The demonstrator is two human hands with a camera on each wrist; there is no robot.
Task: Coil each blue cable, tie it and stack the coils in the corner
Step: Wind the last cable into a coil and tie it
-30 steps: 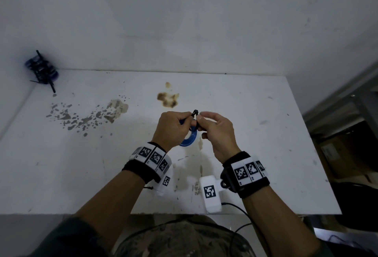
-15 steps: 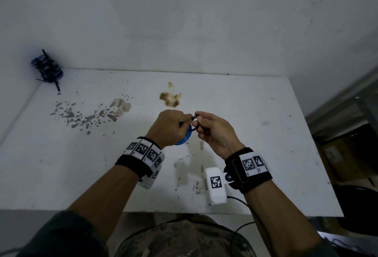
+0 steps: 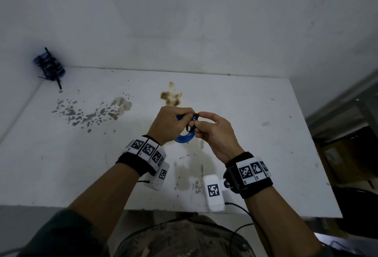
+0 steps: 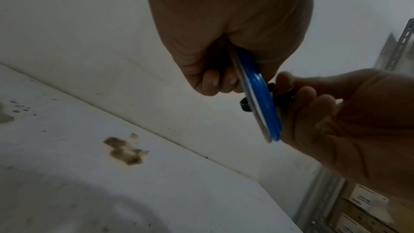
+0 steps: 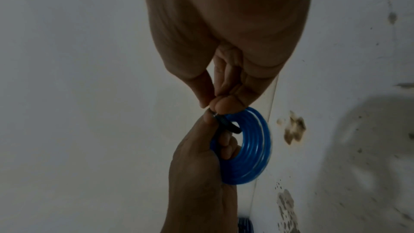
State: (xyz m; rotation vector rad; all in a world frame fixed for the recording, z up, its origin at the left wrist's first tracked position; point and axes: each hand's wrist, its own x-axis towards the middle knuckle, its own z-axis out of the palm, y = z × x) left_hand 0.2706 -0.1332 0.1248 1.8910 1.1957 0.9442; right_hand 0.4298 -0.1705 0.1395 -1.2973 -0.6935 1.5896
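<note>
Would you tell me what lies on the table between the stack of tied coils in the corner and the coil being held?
In the head view, only grey speckled stains mark the table between the stack and the held coil; no object lies there.

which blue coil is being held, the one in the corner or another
The blue cable coil over the table's middle, held up between the left hand and right hand; the tied coils sit stacked untouched in the far-left corner.
</note>
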